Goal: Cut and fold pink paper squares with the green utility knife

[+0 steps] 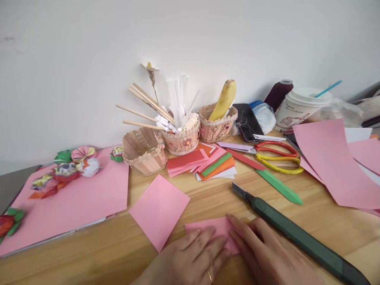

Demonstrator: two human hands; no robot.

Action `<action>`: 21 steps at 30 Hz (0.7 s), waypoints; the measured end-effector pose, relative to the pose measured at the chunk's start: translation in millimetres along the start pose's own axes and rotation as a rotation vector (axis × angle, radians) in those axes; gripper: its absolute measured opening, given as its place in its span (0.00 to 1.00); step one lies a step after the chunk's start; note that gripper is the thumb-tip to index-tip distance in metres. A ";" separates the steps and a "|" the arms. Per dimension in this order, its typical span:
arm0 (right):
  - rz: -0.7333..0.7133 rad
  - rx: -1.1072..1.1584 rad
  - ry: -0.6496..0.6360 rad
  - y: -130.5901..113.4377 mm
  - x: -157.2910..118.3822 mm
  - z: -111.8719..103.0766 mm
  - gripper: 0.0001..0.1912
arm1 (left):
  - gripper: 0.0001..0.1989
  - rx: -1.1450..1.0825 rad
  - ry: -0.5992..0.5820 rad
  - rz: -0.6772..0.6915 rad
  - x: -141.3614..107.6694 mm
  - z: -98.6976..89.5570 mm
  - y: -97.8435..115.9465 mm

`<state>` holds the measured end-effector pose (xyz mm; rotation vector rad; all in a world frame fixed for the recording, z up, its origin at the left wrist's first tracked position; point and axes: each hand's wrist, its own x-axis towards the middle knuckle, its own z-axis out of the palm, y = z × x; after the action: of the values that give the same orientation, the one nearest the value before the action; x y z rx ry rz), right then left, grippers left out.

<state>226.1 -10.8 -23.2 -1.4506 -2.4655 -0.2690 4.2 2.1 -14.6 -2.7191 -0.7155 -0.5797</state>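
Both hands are pressing flat on a small pink paper piece (212, 229) at the near edge of the wooden table (208, 198); the left hand (190, 257), wearing a ring, is lying with its fingers spread over the sheet's left part, and the right hand (264, 253) is covering its right part, fingertips meeting near the middle. Neither hand is clenching or pinching anything, as far as the view is showing; they are resting open, palms down. Judging by its look, the paper is thin, light and limp, creasing easily and sliding readily on the smooth wood, so it is probably best pinned under flat fingers and lifted by a corner or a free edge rather than squeezed. Just left of it a loose pink square (159, 209) is lying apart, unfolded. A long green craft knife (297, 233) is lying diagonally just beside the right hand, its blade end pointing away from the person. Farther back are sitting a stack of coloured paper strips (204, 162), red and yellow scissors (277, 157), three small stick-built baskets (144, 152), one holding a banana (225, 99), and a paper cup (299, 107). Large pink sheets (329, 162) are spreading on the right, and folded paper flowers (68, 170) are resting on a pink sheet at left.
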 end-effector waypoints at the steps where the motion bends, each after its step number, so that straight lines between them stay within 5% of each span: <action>1: -0.011 -0.019 0.004 -0.4 1.6 -1.6 0.23 | 0.16 -0.013 -0.029 -0.008 -1.5 0.0 1.7; 5: -0.056 -0.068 0.075 -4.1 6.6 -9.2 0.20 | 0.18 -0.065 -0.169 -0.018 -3.4 -6.2 3.8; 11: -0.356 -0.127 0.207 -17.7 -5.7 -12.8 0.19 | 0.20 -0.094 -0.329 -0.014 -2.9 -15.5 1.0; 21: -0.328 -0.053 0.067 -24.5 -20.2 -9.6 0.43 | 0.19 0.128 -0.201 0.054 -22.1 -21.9 6.5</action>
<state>215.3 -42.0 -21.2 -1.0304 -2.6495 -0.4429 -16.9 -20.2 -6.0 -2.6918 -0.6975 -0.2413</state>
